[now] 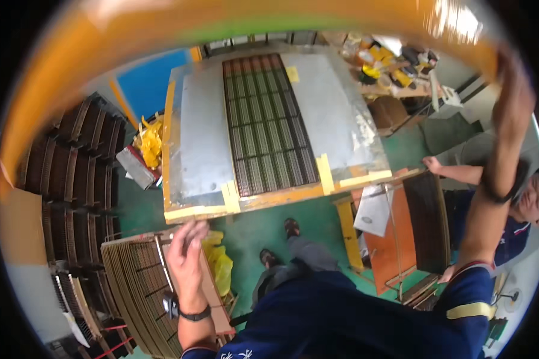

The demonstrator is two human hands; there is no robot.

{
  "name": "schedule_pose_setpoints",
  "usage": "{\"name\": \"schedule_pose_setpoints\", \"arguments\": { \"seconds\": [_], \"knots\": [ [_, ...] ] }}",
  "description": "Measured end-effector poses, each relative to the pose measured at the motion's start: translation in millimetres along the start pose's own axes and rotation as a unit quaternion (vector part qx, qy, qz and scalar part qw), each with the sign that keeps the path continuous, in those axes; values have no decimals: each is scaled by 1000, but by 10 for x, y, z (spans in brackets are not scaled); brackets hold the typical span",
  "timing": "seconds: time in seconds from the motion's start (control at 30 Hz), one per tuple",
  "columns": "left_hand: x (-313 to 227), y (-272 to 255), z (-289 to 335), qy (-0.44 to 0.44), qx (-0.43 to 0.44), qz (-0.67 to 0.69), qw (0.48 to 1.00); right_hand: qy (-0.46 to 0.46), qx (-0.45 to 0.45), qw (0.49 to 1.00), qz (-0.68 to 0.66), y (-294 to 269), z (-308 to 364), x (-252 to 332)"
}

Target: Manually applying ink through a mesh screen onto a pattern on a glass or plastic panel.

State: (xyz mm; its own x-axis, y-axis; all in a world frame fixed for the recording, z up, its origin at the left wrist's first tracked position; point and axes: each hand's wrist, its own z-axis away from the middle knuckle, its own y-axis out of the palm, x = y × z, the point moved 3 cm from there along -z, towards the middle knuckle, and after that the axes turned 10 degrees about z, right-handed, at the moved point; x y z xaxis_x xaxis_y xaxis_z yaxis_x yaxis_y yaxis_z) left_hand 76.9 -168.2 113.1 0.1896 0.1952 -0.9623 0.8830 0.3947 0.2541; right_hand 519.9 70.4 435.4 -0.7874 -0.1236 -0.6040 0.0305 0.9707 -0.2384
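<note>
Left hand [187, 257], loosely open, seemingly empty, beside the tabletop [200, 137] bearing a dark gridded panel [266, 122]; raised right hand [514, 84] blurred against an orange band [341, 13], grip unclear.

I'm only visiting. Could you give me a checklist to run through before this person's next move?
1. Dark gridded panel lying on the worktable: ok.
2. Left hand off the panel: ok, near the table's front edge, holding nothing.
3. Right hand gripping the orange frame: cannot tell; raised beside it, but blurred.
4. Co-worker's hand off the panel: ok, to its right.
5. Frame lowered onto the panel: not ok, if that's wanted.
</note>
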Motion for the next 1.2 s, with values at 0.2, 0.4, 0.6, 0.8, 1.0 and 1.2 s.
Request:
{"name": "schedule_pose_setpoints", "arguments": {
  "seconds": [0.2,0.4,0.6,0.8,1.0,1.2],
  "knots": [
    [-173,-479,518,-8,9,119,993,322,374,701,-515,186,911,1126],
    [1053,-782,843,-340,-214,265,877,161,490,725,-456,2057,1194,2017],
    [1531,-1012,927,-398,-249,156,869,44,496,783,-373,4186,659,3003],
    [1188,-869,825,-450,-260,82,851,-99,378,888,-241,5496,-19,4120],
    [1162,-764,737,-488,-359,90,790,-98,217,956,-171,6452,-501,4306],
    [1124,-818,802,-465,-363,51,806,-97,314,879,-346,6151,-106,4744]
  ]
}}
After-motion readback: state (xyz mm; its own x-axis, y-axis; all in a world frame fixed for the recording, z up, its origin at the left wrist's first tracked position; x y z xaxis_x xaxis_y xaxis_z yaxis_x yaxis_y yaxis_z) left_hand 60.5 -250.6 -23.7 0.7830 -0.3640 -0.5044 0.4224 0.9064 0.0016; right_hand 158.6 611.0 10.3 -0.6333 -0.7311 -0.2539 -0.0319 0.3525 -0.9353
